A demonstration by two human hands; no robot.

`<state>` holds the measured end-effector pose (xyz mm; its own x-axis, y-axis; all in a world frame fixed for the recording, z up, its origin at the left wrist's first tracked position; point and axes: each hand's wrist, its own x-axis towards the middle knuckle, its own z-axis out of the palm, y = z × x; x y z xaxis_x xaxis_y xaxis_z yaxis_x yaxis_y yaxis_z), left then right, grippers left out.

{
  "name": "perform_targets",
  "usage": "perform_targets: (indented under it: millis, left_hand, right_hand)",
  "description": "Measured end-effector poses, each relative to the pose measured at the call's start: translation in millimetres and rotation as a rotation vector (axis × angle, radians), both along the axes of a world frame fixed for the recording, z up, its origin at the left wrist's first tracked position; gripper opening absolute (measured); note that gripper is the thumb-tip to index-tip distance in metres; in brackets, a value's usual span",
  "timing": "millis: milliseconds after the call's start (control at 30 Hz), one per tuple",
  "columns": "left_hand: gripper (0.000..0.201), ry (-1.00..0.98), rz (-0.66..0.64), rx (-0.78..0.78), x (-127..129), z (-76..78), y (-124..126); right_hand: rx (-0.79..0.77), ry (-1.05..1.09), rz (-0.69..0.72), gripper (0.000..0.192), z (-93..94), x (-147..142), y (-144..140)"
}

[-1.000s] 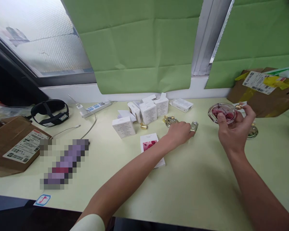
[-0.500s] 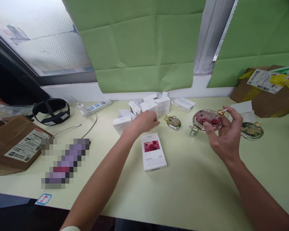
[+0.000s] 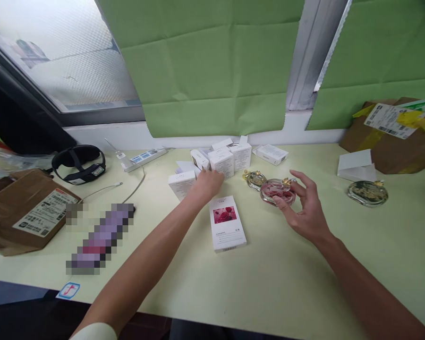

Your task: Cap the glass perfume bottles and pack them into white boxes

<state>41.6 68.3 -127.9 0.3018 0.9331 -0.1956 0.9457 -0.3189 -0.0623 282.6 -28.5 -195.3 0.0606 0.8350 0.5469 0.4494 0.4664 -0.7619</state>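
A pale yellow-green table (image 3: 286, 283) runs along a wall below a window, with green paper sheets (image 3: 212, 66) taped over the glass.

In the head view, the only view, both bare forearms reach forward over the table. The left hand (image 3: 207, 184) rests among a cluster of small white boxes (image 3: 219, 163) near the middle of the back edge. Its fingers are curled onto something small there, but whether they grip it or only touch it cannot be told. A longer white box with a rose picture (image 3: 226, 226) lies flat just in front of that hand.

The right hand (image 3: 304, 210) is beside a round pink glass bottle (image 3: 278, 191) that lies on the table right of the boxes. The thumb and fingertips touch the near and right sides of the bottle, with the fingers spread and loose rather than clamped. A second, clear-and-gold bottle (image 3: 255, 179) sits just behind and left of it, nearly touching. A third, dark green bottle (image 3: 367, 192) lies well apart toward the right edge, near a folded white card (image 3: 356, 165).

The pink bottle is round and smooth, so a loose touch could let it roll or knock against the gold bottle beside it.

Brown parcels sit at the left edge (image 3: 24, 210) and the back right corner (image 3: 393, 137). A black strap (image 3: 78, 163) and a power strip (image 3: 145, 156) lie at the back left.
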Motion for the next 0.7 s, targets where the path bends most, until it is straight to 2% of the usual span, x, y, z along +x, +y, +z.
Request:
perform_targets:
  millis: [133, 233, 367, 433, 600, 700]
  left_hand:
    - [0.028, 0.118, 0.034, -0.014, 5.5, -4.4, -0.2]
    - [0.017, 0.111, -0.003, 0.008, 12.0, -11.2, -3.5]
    - [0.022, 0.089, -0.087, 0.042, 20.2, -15.6, -5.9]
    - [0.026, 0.100, -0.105, 0.062, 17.4, -11.1, -4.5]
    - [0.025, 0.233, -0.085, 0.046, -9.7, 9.1, 2.2]
    - [0.027, 0.320, -0.084, 0.016, -18.3, 13.6, 4.5]
  right_hand:
    - [0.001, -0.074, 0.006, 0.067, 1.3, -1.4, -2.4]
    - [-0.054, -0.129, 0.038, 0.064, 6.1, -3.7, -5.9]
    - [-0.243, -0.213, 0.087, 0.065, 13.2, -8.5, -10.8]
    - [-0.305, -0.265, 0.092, 0.065, 14.4, -11.2, -12.1]
    - [-0.329, -0.329, 0.114, 0.061, 11.2, -17.6, -12.5]
    - [-0.358, -0.351, 0.115, 0.061, 9.2, -19.5, -12.5]
